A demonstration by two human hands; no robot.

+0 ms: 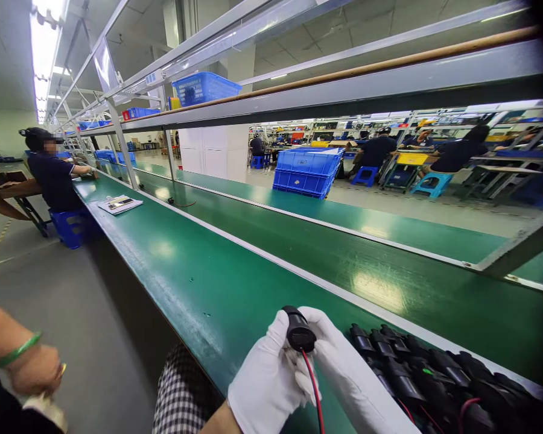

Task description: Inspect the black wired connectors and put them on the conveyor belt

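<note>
Both of my hands wear white gloves and meet around one black cylindrical part (pixel 300 335) above the green bench near the bottom centre. My left hand (pixel 266 377) grips it from the left, thumb on its side. On the other side, my right hand (pixel 339 361) has its fingers closed round the part. A red and a black wire run down from the part's end. Just right of my right hand, a pile of similar black parts (pixel 405 380) lies on the bench, some with red wires.
The green bench (pixel 163 247) stretches far left, bearing a clipboard (pixel 120 205). Beyond a metal rail stand blue crates (pixel 305 172). A shelf above holds a blue basket (pixel 206 88). One person (pixel 49 175) sits at the far left; another's hand (pixel 36 369) is at lower left.
</note>
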